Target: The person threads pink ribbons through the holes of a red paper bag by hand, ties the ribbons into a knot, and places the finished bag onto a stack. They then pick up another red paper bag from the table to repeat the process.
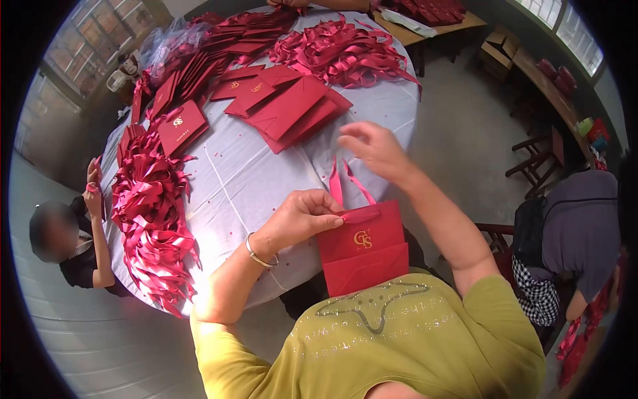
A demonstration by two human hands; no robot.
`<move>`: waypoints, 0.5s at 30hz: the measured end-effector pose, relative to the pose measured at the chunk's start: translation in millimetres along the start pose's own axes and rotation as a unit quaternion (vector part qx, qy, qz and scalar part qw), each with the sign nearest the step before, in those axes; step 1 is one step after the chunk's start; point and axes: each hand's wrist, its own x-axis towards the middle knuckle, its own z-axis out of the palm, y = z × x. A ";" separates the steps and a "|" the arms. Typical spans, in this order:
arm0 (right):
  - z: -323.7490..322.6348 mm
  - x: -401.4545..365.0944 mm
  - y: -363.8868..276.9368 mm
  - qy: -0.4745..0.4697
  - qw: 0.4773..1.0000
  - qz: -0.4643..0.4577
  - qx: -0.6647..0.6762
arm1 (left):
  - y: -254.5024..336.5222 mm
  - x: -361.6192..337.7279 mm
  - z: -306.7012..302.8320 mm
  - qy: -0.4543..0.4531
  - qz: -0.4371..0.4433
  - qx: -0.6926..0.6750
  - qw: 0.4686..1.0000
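A red paper gift bag with a gold emblem stands upright against my chest, at the table's near edge. My left hand pinches its top edge and the ribbon there between thumb and fingers. Two pink-red ribbon handle strands rise from the bag's top toward the table. Just above them, my right hand is in the air with bent fingers apart, and I see nothing in it. Beyond it lies a stack of flat red bags on the white-covered round table.
Red ribbon heaps lie at the table's left and far side. More folded bags and clear plastic sit far left. A seated person is at left, another person at right. A wooden stool stands right.
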 end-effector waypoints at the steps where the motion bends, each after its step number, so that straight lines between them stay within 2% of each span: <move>1: -13.3 -13.1 -7.8 0.009 0.997 0.061 0.040 | 5.4 -1.5 -2.9 0.005 0.003 0.003 1.000; 2: -28.6 -28.9 -12.9 0.017 0.989 0.121 0.079 | 11.5 -3.6 -8.1 0.035 -0.013 -0.031 0.999; 4: -60.5 -66.6 9.3 -0.064 0.953 0.183 0.231 | 13.3 -2.5 -17.0 0.098 -0.009 -0.095 0.991; 6: -59.3 -105.8 -13.9 -0.134 0.871 0.115 0.458 | 16.5 -1.3 -25.5 0.153 0.017 -0.157 0.975; 8: -47.0 -136.4 -18.8 -0.156 0.857 0.084 0.485 | 14.6 -1.1 -30.1 0.175 0.036 -0.167 0.970; 10: -25.3 -146.8 -48.5 -0.053 0.898 0.117 0.420 | 13.3 0.9 -26.4 0.180 0.040 -0.165 0.969; 11: -23.4 -144.1 -58.2 -0.027 0.934 0.178 0.308 | 11.5 1.6 -24.9 0.149 0.052 -0.163 0.974; 12: -21.3 -138.9 -56.7 -0.034 0.936 0.173 0.306 | 10.7 1.6 -23.5 0.153 0.068 -0.151 0.974; 13: -17.9 -131.0 -52.9 0.015 0.930 0.190 0.315 | 10.6 0.4 -22.3 0.157 0.083 -0.138 0.974; 14: -14.4 -121.5 -52.4 0.064 0.921 0.207 0.325 | 12.6 -0.2 -26.5 0.181 0.113 -0.067 0.975; 15: -16.1 -106.1 -65.6 0.093 0.892 0.208 0.390 | 17.4 -3.5 -35.4 0.204 0.145 -0.058 0.966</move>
